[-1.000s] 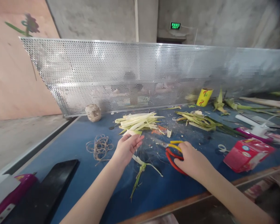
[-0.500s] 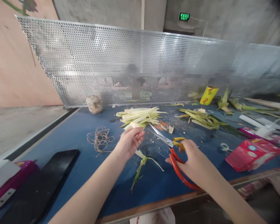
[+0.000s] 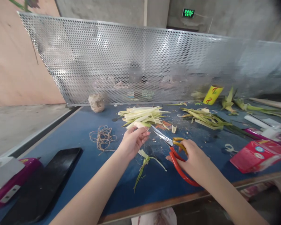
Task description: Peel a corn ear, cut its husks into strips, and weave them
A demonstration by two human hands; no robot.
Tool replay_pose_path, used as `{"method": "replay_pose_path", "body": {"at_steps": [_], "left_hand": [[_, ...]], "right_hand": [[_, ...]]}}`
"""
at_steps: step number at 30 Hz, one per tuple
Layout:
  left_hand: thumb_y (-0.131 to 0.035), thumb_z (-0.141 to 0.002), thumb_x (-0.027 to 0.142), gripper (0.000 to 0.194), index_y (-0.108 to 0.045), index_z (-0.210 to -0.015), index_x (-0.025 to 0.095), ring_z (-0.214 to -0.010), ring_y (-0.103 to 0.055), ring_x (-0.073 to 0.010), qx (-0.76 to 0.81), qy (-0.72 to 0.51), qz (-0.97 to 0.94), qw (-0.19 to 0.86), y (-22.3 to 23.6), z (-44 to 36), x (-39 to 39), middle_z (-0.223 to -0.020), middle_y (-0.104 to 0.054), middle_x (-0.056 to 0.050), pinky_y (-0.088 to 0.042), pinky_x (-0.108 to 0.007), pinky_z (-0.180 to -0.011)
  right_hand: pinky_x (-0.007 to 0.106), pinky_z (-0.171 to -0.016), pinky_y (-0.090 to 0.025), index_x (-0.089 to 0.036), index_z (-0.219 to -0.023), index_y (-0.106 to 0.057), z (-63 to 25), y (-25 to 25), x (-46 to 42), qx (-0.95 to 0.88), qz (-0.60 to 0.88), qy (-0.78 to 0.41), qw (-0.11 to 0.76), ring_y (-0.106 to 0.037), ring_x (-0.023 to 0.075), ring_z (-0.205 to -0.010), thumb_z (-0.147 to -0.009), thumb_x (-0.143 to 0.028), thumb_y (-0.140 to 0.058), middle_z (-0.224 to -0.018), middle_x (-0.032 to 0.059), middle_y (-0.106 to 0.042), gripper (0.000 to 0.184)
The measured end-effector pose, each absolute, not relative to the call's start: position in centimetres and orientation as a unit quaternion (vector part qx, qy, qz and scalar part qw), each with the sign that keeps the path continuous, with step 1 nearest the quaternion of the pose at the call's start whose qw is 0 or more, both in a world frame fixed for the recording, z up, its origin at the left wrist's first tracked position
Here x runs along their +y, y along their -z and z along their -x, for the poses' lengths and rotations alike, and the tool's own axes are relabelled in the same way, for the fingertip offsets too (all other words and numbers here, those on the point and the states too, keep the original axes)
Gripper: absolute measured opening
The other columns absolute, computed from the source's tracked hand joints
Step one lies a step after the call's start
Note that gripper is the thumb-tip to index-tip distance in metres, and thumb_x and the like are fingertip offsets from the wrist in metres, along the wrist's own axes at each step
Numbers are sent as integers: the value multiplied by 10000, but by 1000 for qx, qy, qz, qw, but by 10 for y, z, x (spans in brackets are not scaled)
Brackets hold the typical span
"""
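Note:
In my left hand (image 3: 134, 142), the fingers pinch a pale corn husk strip (image 3: 140, 124), whose far end overlaps the pile of husks (image 3: 144, 113) behind it. My right hand (image 3: 196, 156) grips scissors (image 3: 169, 142) with one red and one yellow handle. Their blades point up and left, with the tips close to my left fingertips and the edge of the strip. On the table below the blades lies a small knotted husk piece (image 3: 145, 161) with green shreds and a thin pale tail. A loose tangle of brown twine (image 3: 103, 139) rests left of my left hand.
A black phone (image 3: 49, 178) and a purple device (image 3: 14, 182) lie at the left. Right are a red package (image 3: 257, 156), greener husks (image 3: 203, 118) and a yellow roll (image 3: 213, 95). A twine ball (image 3: 96, 103) stands by the perforated metal screen (image 3: 107, 56); blurred people are behind it.
My left hand has come a little nearer to the scissor tips with the husk strip. The scissors stay in my right hand; the whole view has shifted slightly.

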State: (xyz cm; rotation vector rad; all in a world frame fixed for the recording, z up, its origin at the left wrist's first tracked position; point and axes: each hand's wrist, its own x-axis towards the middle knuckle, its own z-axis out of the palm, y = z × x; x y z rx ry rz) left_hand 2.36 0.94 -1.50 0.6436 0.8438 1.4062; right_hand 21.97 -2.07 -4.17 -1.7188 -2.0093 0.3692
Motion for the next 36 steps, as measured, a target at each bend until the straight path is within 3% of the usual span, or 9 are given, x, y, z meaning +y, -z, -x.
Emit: {"method": "replay_pose_path", "body": {"at_steps": [7, 18, 25, 30, 36], "left_hand": [[-657, -666, 74, 156, -556, -777, 121, -493, -576, -49, 379, -622, -301, 616, 17, -19, 13, -590, -602, 20, -455, -141, -490], [-716, -608, 117, 288, -532, -830, 113, -500, -579, -69, 402, -609, -354, 585, 16, -22, 10, -637, -635, -16, -430, -170, -483], [-744, -570, 100, 489, -492, -989, 118, -476, -563, -83, 439, -595, -413, 531, 13, -11, 12, -605, -646, -20, -370, -163, -440], [-736, -576, 93, 399, -524, -914, 102, -477, -548, -74, 439, -587, -408, 545, 10, -12, 11, -577, -621, -10, -365, -160, -432], [-681, -595, 15, 290, -547, -841, 91, -462, -522, -53, 427, -591, -351, 588, 4, -16, 8, -587, -604, -5, -359, -157, -410]], "right_hand": [[317, -641, -444, -211, -885, -501, -221, 36, -13, -723, 635, -169, 211, -594, 218, -786, -658, -542, -589, -950, 52, -532, 411], [292, -659, -416, -207, -778, -495, -207, 33, -6, -754, 580, -202, 231, -534, 178, -719, -680, -583, -562, -818, 32, -526, 395], [218, -529, -331, -195, -647, -456, -217, 21, 3, -791, 526, -285, 129, -430, 95, -537, -754, -522, -505, -610, -32, -479, 348], [192, -438, -271, -187, -617, -422, -220, 26, 7, -770, 515, -354, 128, -330, 65, -457, -752, -560, -503, -524, -59, -375, 404], [189, -396, -268, -194, -698, -468, -216, 14, -4, -759, 488, -408, 141, -287, 63, -430, -816, -520, -435, -528, -65, -309, 348]]}}
